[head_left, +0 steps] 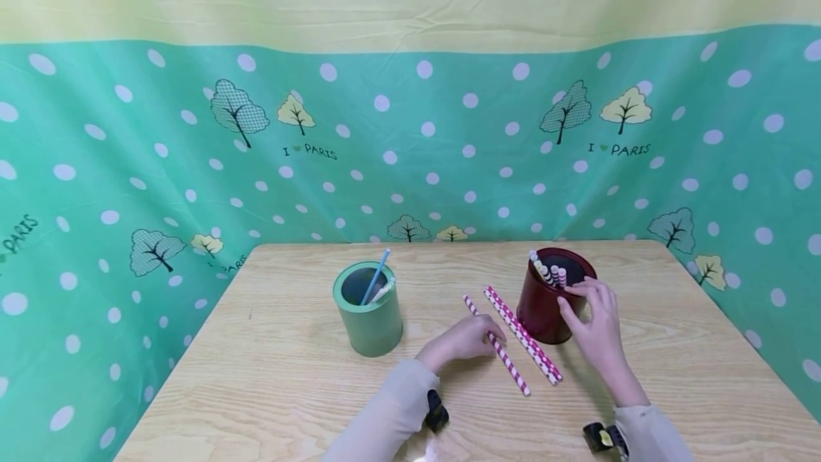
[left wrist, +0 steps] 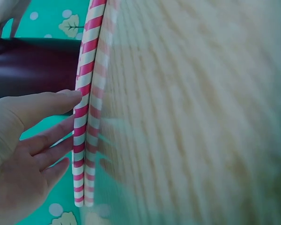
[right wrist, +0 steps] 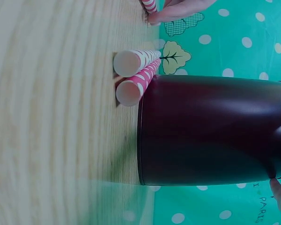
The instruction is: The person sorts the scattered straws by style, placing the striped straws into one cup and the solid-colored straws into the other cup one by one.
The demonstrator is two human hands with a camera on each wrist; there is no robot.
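A magenta-and-white striped paper straw point(head_left: 508, 364) lies on the wooden table. My left hand point(head_left: 471, 337) is at its middle, thumb on the near side and fingers on the far side, as the left wrist view shows. To the right, a dark red pen cup point(head_left: 544, 310) stands upright with several patterned straws point(head_left: 550, 275) leaning at its left side. My right hand point(head_left: 596, 319) grips the cup's near right rim, fingers over the edge and thumb outside. Two pink-and-white dotted straws point(head_left: 522, 334) lie side by side between the striped straw and the cup.
A green pen cup point(head_left: 372, 326) stands at the left, holding a blue straw point(head_left: 377, 275) and a pale one point(head_left: 385, 289). Behind the table point(head_left: 276, 369) hangs a dotted green curtain point(head_left: 449, 184).
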